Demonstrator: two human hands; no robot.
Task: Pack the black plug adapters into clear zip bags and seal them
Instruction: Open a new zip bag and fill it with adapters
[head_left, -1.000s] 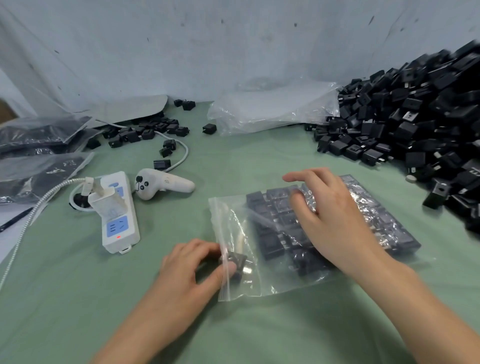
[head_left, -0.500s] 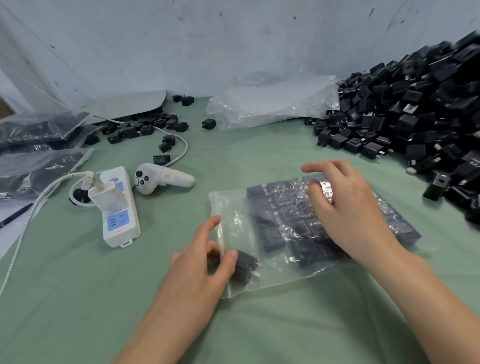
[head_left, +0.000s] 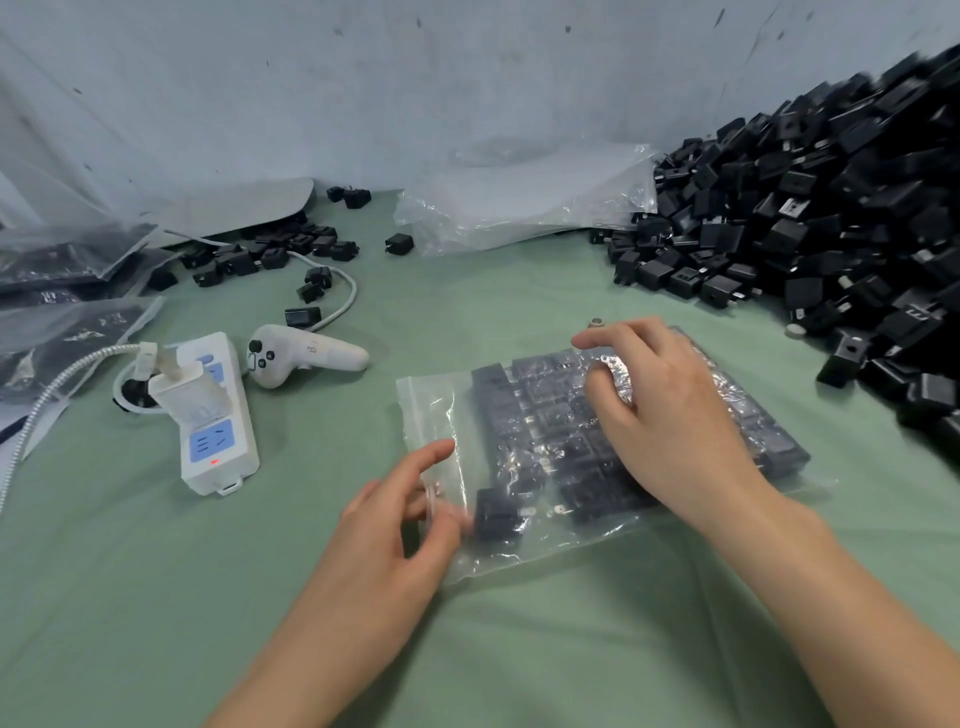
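A clear zip bag (head_left: 524, 545) lies flat on the green cloth, filled with rows of black plug adapters (head_left: 540, 415). One more adapter (head_left: 496, 514) sits loose just inside the bag's mouth on the left. My left hand (head_left: 395, 525) is at that mouth, with the thumb on top of the zip edge and fingers under it; the index finger is straight and the thumb is blurred. My right hand (head_left: 660, 410) presses down on the packed rows with spread fingers. A big heap of loose adapters (head_left: 831, 218) fills the right.
A white power strip (head_left: 218, 415) with a charger and cable sits at the left beside a white controller (head_left: 301, 353). Several stray adapters (head_left: 270, 254) lie behind them, filled bags (head_left: 67, 312) at the far left, and a stack of clear bags (head_left: 519, 202) by the wall.
My left hand has pushed the loose adapter through the mouth into the bag and let go of it, and now its thumb is at the zip edge. My right hand stayed on the rows.
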